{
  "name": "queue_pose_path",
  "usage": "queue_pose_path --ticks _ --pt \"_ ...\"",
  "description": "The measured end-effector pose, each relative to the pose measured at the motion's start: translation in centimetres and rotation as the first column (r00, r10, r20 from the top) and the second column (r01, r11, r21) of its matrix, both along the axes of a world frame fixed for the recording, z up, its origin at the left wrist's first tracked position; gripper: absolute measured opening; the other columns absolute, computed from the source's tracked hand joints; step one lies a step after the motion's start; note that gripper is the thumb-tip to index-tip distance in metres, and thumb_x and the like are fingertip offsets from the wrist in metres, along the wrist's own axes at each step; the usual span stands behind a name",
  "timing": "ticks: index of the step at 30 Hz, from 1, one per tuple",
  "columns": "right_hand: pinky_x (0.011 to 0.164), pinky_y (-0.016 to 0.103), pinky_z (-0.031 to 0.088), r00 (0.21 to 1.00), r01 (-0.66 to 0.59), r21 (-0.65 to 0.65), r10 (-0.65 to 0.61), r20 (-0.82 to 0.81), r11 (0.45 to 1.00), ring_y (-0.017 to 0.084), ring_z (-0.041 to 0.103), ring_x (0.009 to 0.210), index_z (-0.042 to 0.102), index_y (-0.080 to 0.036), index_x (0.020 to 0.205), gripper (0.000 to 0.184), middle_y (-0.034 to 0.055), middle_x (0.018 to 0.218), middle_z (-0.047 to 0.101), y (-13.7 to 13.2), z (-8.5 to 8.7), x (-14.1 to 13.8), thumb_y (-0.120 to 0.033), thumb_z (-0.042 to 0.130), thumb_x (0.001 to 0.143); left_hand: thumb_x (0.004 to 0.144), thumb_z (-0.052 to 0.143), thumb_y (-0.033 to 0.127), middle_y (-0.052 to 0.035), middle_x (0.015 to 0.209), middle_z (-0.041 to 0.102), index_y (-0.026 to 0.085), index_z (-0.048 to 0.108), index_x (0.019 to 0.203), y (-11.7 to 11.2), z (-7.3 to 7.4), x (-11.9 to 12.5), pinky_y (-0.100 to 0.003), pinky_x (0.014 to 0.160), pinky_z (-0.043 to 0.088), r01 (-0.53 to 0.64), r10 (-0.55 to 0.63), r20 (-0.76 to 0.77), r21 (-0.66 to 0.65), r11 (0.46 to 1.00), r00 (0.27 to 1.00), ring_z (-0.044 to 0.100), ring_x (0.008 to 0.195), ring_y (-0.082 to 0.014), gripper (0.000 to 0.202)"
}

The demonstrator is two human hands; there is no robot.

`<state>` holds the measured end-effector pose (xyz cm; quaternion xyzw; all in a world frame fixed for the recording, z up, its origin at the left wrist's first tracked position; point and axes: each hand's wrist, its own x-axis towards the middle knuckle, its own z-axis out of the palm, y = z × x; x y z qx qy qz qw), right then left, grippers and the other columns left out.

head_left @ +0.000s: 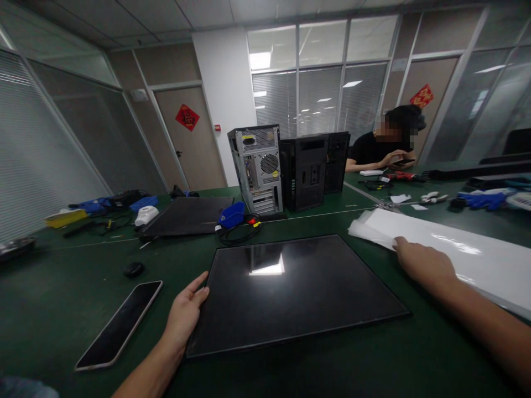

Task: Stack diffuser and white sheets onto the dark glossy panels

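Observation:
A dark, glossy flat screen panel [298, 301] lies in front of me, reflecting a ceiling light. My left hand [185, 309] grips its left edge, the thumb at the rim and part of the fingers out of sight behind it. To the right, my right hand [423, 262] is closed on the near left edge of a shiny white sheet [468, 243], with a translucent film [369, 229] at its left end. The fingertips under the sheet are hidden. A phone [120, 326] rests on the green table left of my left hand.
Computer cases [263, 171] stand behind the panel, with a blue tool [231, 214] and cable before them. Another dark panel [186, 215] lies at back left. A small black round object [134, 269] is near the phone. A seated person [365, 149] and blue gloves [483, 199] are at right.

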<state>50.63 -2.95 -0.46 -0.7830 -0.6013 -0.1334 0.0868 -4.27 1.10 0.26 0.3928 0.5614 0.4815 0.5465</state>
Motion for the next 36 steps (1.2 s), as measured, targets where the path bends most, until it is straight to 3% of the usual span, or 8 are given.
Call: queue_pose_path --ticks 4,8,15,17,21,23,27,36 --pt "0.054 0.037 0.042 0.999 -0.032 0.01 0.031 0.027 0.999 0.03 0.064 0.07 0.055 -0.014 0.117 0.052 0.0182 0.088 0.066 -0.4 1.2 -3.1 -0.047 0.021 0.094 0.083 0.051 0.003 -0.0072 0.074 0.077 0.016 0.035 0.143 0.1 -0.3 -0.2 -0.032 0.055 0.057 -0.015 0.015 0.011 0.016 1.0 1.0 0.072 0.062 -0.0227 0.064" --pt "0.081 0.043 0.049 0.974 -0.223 0.022 0.222 0.032 0.975 0.028 0.061 0.099 0.048 -0.019 0.13 0.053 0.0132 0.114 0.063 -1.4 1.4 -9.0 -0.052 0.029 0.092 0.084 0.05 0.003 -0.0074 0.075 0.077 0.016 0.036 0.143 0.1 -0.6 -0.3 -0.031 0.057 0.057 -0.018 0.018 0.006 0.021 1.0 1.0 0.072 0.064 -0.0217 0.062" --pt "0.101 0.043 0.042 0.71 -0.694 -0.047 0.672 -0.209 0.719 0.024 0.05 0.121 0.046 -0.03 0.136 0.055 0.0041 0.137 0.049 -4.7 1.3 -17.8 -0.057 0.044 0.088 0.082 0.053 0.004 -0.0074 0.079 0.077 0.018 0.038 0.141 0.0 -0.6 -0.2 -0.03 0.054 0.057 -0.027 0.026 0.01 0.016 1.0 1.0 0.072 0.064 -0.0215 0.062" --pt "0.106 0.042 0.039 0.687 -0.715 -0.044 0.69 -0.228 0.697 0.023 0.043 0.128 0.043 -0.031 0.138 0.057 0.0021 0.144 0.04 -4.9 1.3 -17.9 -0.057 0.044 0.087 0.082 0.053 0.004 -0.0069 0.079 0.077 0.017 0.039 0.141 0.0 -0.6 -0.1 -0.03 0.054 0.057 -0.027 0.027 0.006 0.023 0.999 1.0 0.072 0.064 -0.0213 0.062" --pt "0.107 0.049 0.036 0.824 -0.555 0.007 0.551 -0.13 0.832 0.026 0.043 0.127 0.051 -0.027 0.133 0.054 0.005 0.138 0.048 -3.8 1.2 -16.0 -0.058 0.04 0.089 0.083 0.053 0.005 -0.0073 0.079 0.077 0.016 0.039 0.141 -0.1 -0.7 -0.2 -0.031 0.056 0.058 -0.014 0.014 -0.016 0.033 0.999 1.0 0.072 0.066 -0.0217 0.06" --pt "0.102 0.051 0.039 0.846 -0.525 -0.011 0.52 -0.115 0.851 0.027 0.049 0.121 0.057 -0.026 0.126 0.052 0.0064 0.129 0.056 -3.1 0.9 -14.9 -0.058 0.039 0.089 0.083 0.055 0.006 -0.0075 0.08 0.077 0.018 0.04 0.141 -0.1 -0.9 -0.3 -0.031 0.056 0.057 -0.006 0.006 -0.009 0.03 1.0 1.0 0.072 0.065 -0.0216 0.061" --pt "0.099 0.05 0.042 0.789 -0.609 -0.066 0.595 -0.155 0.791 0.026 0.052 0.118 0.058 -0.029 0.125 0.049 0.0064 0.13 0.055 -2.4 0.4 -14.2 -0.056 0.039 0.09 0.082 0.057 0.008 -0.0074 0.082 0.077 0.019 0.042 0.139 0.0 -1.0 -0.3 -0.03 0.058 0.057 -0.021 0.021 0.019 0.027 0.999 1.0 0.072 0.065 -0.0202 0.06" --pt "0.113 0.052 0.025 0.689 -0.718 -0.148 0.664 -0.289 0.68 0.027 0.024 0.139 0.03 -0.03 0.145 0.064 0.0023 0.151 0.026 -3.9 0.4 -17.0 -0.058 0.041 0.088 0.084 0.054 0.011 -0.0048 0.078 0.075 0.018 0.042 0.138 -0.2 -0.9 -0.1 -0.025 0.052 0.052 0.008 -0.004 -0.067 0.057 0.998 0.998 0.067 0.055 -0.0156 0.055"
